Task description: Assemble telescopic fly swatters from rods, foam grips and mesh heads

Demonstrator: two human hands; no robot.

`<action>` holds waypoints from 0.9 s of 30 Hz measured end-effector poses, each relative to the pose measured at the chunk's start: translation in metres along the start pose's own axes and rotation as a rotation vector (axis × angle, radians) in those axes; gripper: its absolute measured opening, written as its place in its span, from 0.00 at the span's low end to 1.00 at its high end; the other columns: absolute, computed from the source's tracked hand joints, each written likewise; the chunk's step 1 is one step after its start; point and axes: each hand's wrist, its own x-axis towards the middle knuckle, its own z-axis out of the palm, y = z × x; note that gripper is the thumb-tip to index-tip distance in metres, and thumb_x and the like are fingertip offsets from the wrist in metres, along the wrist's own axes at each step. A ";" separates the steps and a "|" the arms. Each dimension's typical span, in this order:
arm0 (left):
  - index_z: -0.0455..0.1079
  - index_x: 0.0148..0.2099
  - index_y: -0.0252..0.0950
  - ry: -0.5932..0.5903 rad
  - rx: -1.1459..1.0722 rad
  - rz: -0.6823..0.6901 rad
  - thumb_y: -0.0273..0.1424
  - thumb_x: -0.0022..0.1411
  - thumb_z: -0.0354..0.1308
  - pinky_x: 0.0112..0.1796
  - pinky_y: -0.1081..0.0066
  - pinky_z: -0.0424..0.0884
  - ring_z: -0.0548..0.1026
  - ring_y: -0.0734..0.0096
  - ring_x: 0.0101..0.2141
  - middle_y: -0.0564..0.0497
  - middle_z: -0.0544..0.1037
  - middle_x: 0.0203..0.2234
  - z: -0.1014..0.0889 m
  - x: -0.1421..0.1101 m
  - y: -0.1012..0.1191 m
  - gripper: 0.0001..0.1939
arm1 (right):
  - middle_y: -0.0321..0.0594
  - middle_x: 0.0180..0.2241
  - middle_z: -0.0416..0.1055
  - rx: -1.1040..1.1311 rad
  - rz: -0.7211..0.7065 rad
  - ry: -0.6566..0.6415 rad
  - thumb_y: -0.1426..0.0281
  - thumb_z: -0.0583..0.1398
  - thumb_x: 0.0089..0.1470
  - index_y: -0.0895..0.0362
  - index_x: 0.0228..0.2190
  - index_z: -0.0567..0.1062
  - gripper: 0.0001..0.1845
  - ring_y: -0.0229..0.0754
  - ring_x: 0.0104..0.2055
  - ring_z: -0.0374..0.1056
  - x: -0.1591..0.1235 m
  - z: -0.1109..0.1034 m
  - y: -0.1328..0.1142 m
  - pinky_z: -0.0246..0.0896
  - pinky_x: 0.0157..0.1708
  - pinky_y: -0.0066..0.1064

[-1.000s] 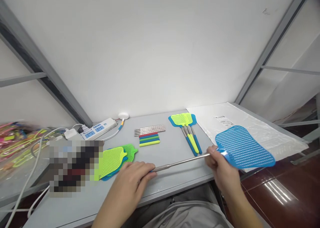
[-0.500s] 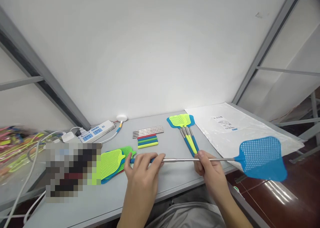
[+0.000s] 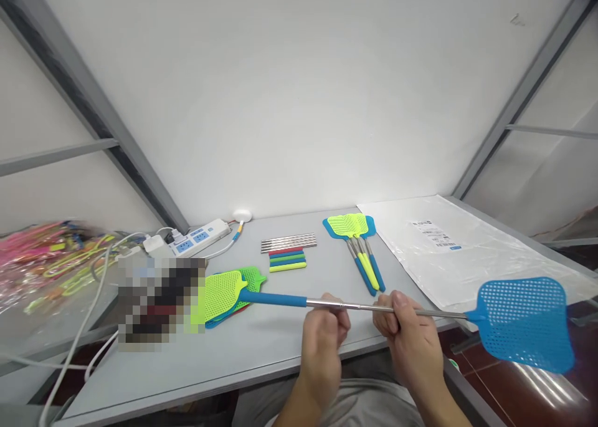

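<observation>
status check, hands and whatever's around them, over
Left hand and right hand closed on blue swatter, at its metal rod. Blue handle overlaps loose swatter heads in view; contact unclear.

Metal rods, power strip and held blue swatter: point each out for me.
Metal rods (image 3: 288, 242): head view, middle of the row.
Power strip (image 3: 201, 237): head view, blue socket near its middle.
Blue swatter (image 3: 526, 321): head view, on its mesh paddle.

Cannot read the fine print on the label (image 3: 434, 235), too small at this range. Cannot see the stretch of metal shaft (image 3: 364, 307) covered by the right hand (image 3: 413, 346), nor all the fingertips of the left hand (image 3: 320, 349). Cannot see through the pixelated patch (image 3: 161, 299). Cannot surely count the layers beneath the lime swatter head (image 3: 222, 295), perhaps several. Cannot follow the colourful bundle (image 3: 42, 259) past the left edge.
</observation>
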 end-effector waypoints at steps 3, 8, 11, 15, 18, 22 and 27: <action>0.55 0.24 0.38 0.092 -0.144 -0.080 0.48 0.69 0.47 0.22 0.71 0.47 0.49 0.76 0.20 0.58 0.52 0.18 -0.007 0.003 0.008 0.25 | 0.31 0.17 0.50 -0.045 0.021 -0.081 0.56 0.58 0.61 0.55 0.15 0.59 0.27 0.35 0.21 0.47 -0.003 -0.001 0.003 0.42 0.23 0.32; 0.51 0.22 0.38 0.263 -0.121 -0.063 0.41 0.67 0.52 0.23 0.71 0.49 0.51 0.75 0.22 0.58 0.51 0.18 -0.038 0.008 0.030 0.24 | 0.30 0.17 0.47 0.002 0.030 -0.009 0.60 0.61 0.58 0.54 0.15 0.57 0.27 0.35 0.21 0.46 0.011 -0.018 -0.007 0.42 0.22 0.32; 0.52 0.20 0.38 0.424 -0.178 0.031 0.39 0.65 0.54 0.23 0.72 0.51 0.51 0.76 0.20 0.58 0.51 0.16 -0.064 0.011 0.046 0.24 | 0.29 0.16 0.46 0.033 -0.040 0.135 0.65 0.63 0.56 0.54 0.14 0.55 0.26 0.35 0.21 0.47 0.029 -0.038 -0.026 0.43 0.22 0.32; 0.54 0.19 0.37 0.550 -0.220 0.095 0.37 0.63 0.55 0.23 0.73 0.54 0.52 0.77 0.19 0.58 0.52 0.14 -0.084 0.011 0.061 0.23 | 0.30 0.13 0.47 0.007 -0.099 0.195 0.67 0.61 0.56 0.54 0.13 0.56 0.25 0.35 0.18 0.46 0.044 -0.067 -0.043 0.46 0.23 0.33; 0.55 0.19 0.37 0.565 -0.234 0.116 0.36 0.65 0.54 0.22 0.74 0.54 0.52 0.77 0.18 0.58 0.52 0.14 -0.086 0.010 0.064 0.23 | 0.30 0.14 0.49 -0.032 -0.023 0.148 0.63 0.62 0.56 0.54 0.14 0.58 0.25 0.35 0.18 0.47 0.046 -0.079 -0.045 0.46 0.22 0.33; 0.53 0.21 0.37 0.543 -0.285 0.155 0.37 0.67 0.51 0.20 0.74 0.49 0.49 0.77 0.18 0.59 0.50 0.15 -0.076 0.012 0.061 0.23 | 0.29 0.14 0.48 -0.005 0.095 0.105 0.55 0.60 0.58 0.54 0.15 0.59 0.27 0.33 0.16 0.44 0.043 -0.070 -0.040 0.42 0.19 0.32; 0.50 0.22 0.38 0.447 -0.247 0.105 0.39 0.68 0.49 0.22 0.72 0.47 0.48 0.76 0.20 0.59 0.49 0.16 -0.045 0.010 0.044 0.23 | 0.29 0.14 0.50 0.018 0.177 0.072 0.56 0.64 0.54 0.56 0.14 0.61 0.27 0.32 0.17 0.46 0.024 -0.026 -0.019 0.41 0.18 0.30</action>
